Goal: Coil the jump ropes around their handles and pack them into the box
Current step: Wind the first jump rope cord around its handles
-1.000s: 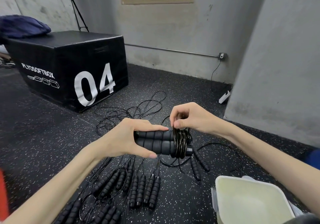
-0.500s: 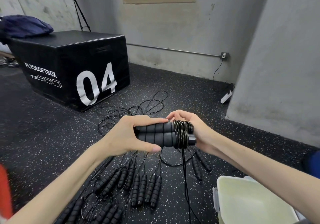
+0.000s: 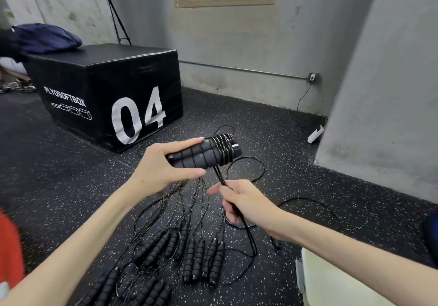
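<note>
Above the floor point(image 3: 71, 187), the left hand point(image 3: 163, 165) grips the paired handles point(image 3: 196, 156) level, so coils stack at their end. The right hand point(image 3: 246, 203) pinches the cord point(image 3: 219, 175) taut below. The box point(image 3: 331, 279) waits beside.

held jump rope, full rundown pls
The held jump rope has two black ribbed, foam-looking handles side by side, tilted slightly up to the right above the floor. Glossy black cord wraps several turns around their right end. The left hand grips the handles; the right hand pinches the doubled loose cord below, which trails to the floor.
</note>
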